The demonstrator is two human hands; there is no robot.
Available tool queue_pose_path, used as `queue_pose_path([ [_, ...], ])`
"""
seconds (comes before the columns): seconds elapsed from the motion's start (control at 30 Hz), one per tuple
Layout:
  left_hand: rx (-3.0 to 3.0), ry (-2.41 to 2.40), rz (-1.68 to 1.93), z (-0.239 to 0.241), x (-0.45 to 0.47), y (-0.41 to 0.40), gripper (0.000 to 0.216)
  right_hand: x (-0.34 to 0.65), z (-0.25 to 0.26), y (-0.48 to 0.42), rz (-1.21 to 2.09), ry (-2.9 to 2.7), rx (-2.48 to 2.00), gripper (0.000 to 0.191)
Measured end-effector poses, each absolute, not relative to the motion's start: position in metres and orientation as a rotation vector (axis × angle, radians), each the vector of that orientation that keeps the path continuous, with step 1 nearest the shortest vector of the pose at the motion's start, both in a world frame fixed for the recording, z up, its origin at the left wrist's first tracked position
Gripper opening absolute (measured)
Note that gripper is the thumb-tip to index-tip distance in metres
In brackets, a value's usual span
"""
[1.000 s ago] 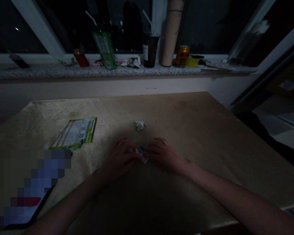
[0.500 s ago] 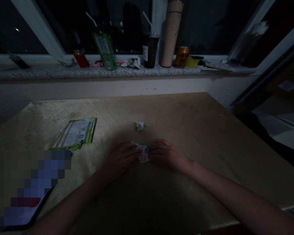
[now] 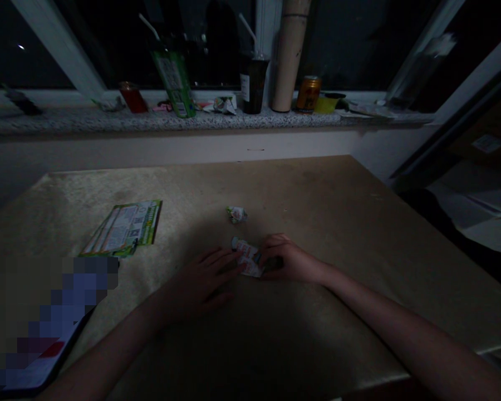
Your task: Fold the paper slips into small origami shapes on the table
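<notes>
A small creased sheet (image 3: 249,262), white with reddish and blue print, lies on the table between my hands; paper or thin wrapper, I cannot tell which. My right hand (image 3: 290,260) is closed, thumb and fingers pinching the right edge of this sheet. My left hand (image 3: 206,279) rests palm down with fingers spread, its fingertips touching the left side of the sheet. Just beyond lies a crumpled green and white piece (image 3: 236,214) with similar print, apart from both hands.
Flat green-and-white printed packets (image 3: 125,228) overlap on the left of the table (image 3: 317,189). Nearer me lies a dark-edged device (image 3: 45,367), mostly blurred out. Along the windowsill (image 3: 217,121) stand a green can (image 3: 175,83), a dark cup (image 3: 254,89) and an orange can (image 3: 309,94).
My left fingers have spread and drawn back slightly, uncovering more of the sheet. My right hand has curled from lying flat into a pinch at its edge. The sheet has turned and shifted slightly right.
</notes>
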State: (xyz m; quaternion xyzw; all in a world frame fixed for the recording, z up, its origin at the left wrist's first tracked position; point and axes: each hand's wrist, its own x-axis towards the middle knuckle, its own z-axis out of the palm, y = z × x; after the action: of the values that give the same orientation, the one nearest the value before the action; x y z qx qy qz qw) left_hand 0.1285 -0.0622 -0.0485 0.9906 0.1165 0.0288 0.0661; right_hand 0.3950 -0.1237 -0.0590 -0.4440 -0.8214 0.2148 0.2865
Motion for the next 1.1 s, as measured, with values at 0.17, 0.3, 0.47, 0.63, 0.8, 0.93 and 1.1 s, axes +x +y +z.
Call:
queue_pose_path([
  [0.17, 2.966, 0.338, 0.100, -0.052, 0.125, -0.063, 0.060, 0.397, -0.061, -0.122, 0.623, -2.166, -1.218, 0.015],
  [0.3, 2.967, 0.373, 0.084, -0.051, 0.123, -0.066, 0.064, 0.396, -0.058, -0.123, 0.638, -2.137, -1.284, 0.015],
  [0.47, 2.923, 0.397, 0.056, -0.046, 0.124, -0.069, 0.065, 0.392, -0.058, -0.120, 0.609, -2.079, -1.429, 0.010],
  [0.63, 2.886, 0.362, 0.083, -0.042, 0.124, -0.068, 0.066, 0.388, -0.065, -0.116, 0.495, -1.965, -1.638, 0.020],
  [0.8, 2.902, 0.346, 0.100, -0.045, 0.126, -0.069, 0.065, 0.388, -0.070, -0.113, 0.500, -1.946, -1.650, 0.028],
  [0.93, 2.902, 0.346, 0.091, -0.048, 0.127, -0.070, 0.069, 0.388, -0.068, -0.111, 0.539, -1.939, -1.701, 0.023],
  [1.1, 2.921, 0.352, 0.004, -0.048, 0.126, -0.070, 0.073, 0.386, -0.066, -0.109, 0.563, -1.926, -1.719, 0.019],
])
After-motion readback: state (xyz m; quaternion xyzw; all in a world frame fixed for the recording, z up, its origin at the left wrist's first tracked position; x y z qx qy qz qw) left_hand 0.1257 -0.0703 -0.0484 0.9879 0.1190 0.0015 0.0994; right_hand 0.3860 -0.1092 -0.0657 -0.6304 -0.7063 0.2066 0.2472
